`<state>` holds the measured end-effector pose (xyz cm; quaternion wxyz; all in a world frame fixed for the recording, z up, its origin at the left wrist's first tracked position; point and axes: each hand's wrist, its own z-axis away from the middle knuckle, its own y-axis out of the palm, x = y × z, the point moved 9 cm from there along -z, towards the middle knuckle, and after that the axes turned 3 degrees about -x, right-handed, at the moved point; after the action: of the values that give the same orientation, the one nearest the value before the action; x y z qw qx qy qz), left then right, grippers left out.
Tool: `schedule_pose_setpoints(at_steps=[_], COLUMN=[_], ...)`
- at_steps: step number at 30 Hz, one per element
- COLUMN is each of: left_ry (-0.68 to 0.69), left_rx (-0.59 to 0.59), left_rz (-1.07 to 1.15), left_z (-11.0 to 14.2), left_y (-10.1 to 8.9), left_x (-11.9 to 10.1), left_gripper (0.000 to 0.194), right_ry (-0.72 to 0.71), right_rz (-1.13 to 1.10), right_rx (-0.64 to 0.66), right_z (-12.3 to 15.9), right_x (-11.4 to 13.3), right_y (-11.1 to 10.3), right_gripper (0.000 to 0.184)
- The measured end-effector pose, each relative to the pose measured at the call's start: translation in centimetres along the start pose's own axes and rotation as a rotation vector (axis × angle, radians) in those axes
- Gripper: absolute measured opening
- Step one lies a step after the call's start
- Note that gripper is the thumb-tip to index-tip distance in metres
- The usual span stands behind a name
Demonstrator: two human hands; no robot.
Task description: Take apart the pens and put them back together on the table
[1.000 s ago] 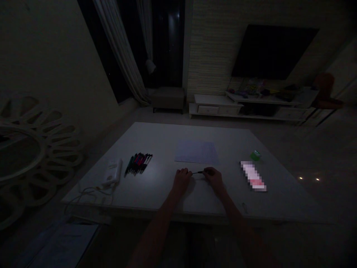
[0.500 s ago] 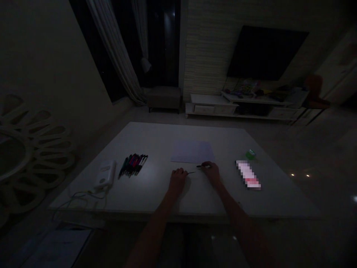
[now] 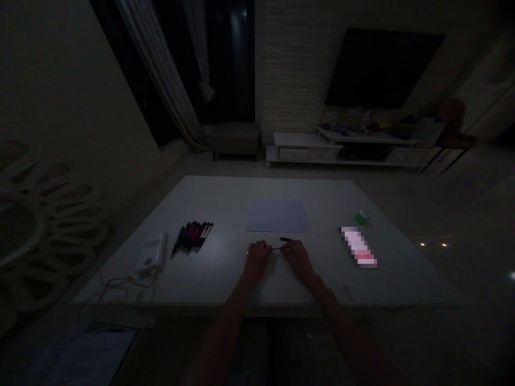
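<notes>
The room is very dim. My left hand [image 3: 257, 255] rests on the white table [image 3: 225, 203] with its fingers curled around one end of a thin pen part [image 3: 277, 249]. My right hand [image 3: 295, 257] pinches the other end of that part, close beside the left hand. A short dark pen piece [image 3: 286, 239] lies loose on the table just beyond my right fingers. A sheet of pale paper [image 3: 279, 217] lies flat behind both hands.
A bundle of several pens [image 3: 193, 236] lies at the left, beside a white device [image 3: 155, 253] with a cable [image 3: 116, 281]. A pink-white pack [image 3: 359, 247] and a small green object [image 3: 361, 217] sit at the right. A TV stand [image 3: 346, 147] is beyond.
My right hand pulled a dark pen piece away from the left hand, set it down near the paper, and came back to the thin part held by the left hand.
</notes>
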<state>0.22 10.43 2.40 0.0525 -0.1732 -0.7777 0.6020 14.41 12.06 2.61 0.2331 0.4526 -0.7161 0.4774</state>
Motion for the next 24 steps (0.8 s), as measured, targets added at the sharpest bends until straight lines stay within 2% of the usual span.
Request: schedule_pose_setpoints(at_steps=[6, 13, 20, 24], left_ry=[0.016, 0.034, 0.002, -0.002], left_rx=[0.02, -0.011, -0.018, 0.002], left_rz=[-0.01, 0.004, -0.011, 0.004], left_z=[0.0, 0.1, 0.1, 0.0], left_y=[0.4, 0.4, 0.4, 0.4], left_x=[-0.1, -0.1, 0.2, 0.2], left_gripper=[0.016, 0.016, 0.017, 0.018], right_ry=[0.081, 0.045, 0.141, 0.116], right_rz=[0.005, -0.047, 0.055, 0.172], right_rx=[0.011, 0.079, -0.058, -0.07], right_z=[0.0, -0.4, -0.7, -1.5], right_x=[-1.1, -0.9, -3.5, -4.0], right_y=[-0.8, 0.5, -2.5, -1.9], right_gripper=[0.013, 0.012, 0.016, 0.018])
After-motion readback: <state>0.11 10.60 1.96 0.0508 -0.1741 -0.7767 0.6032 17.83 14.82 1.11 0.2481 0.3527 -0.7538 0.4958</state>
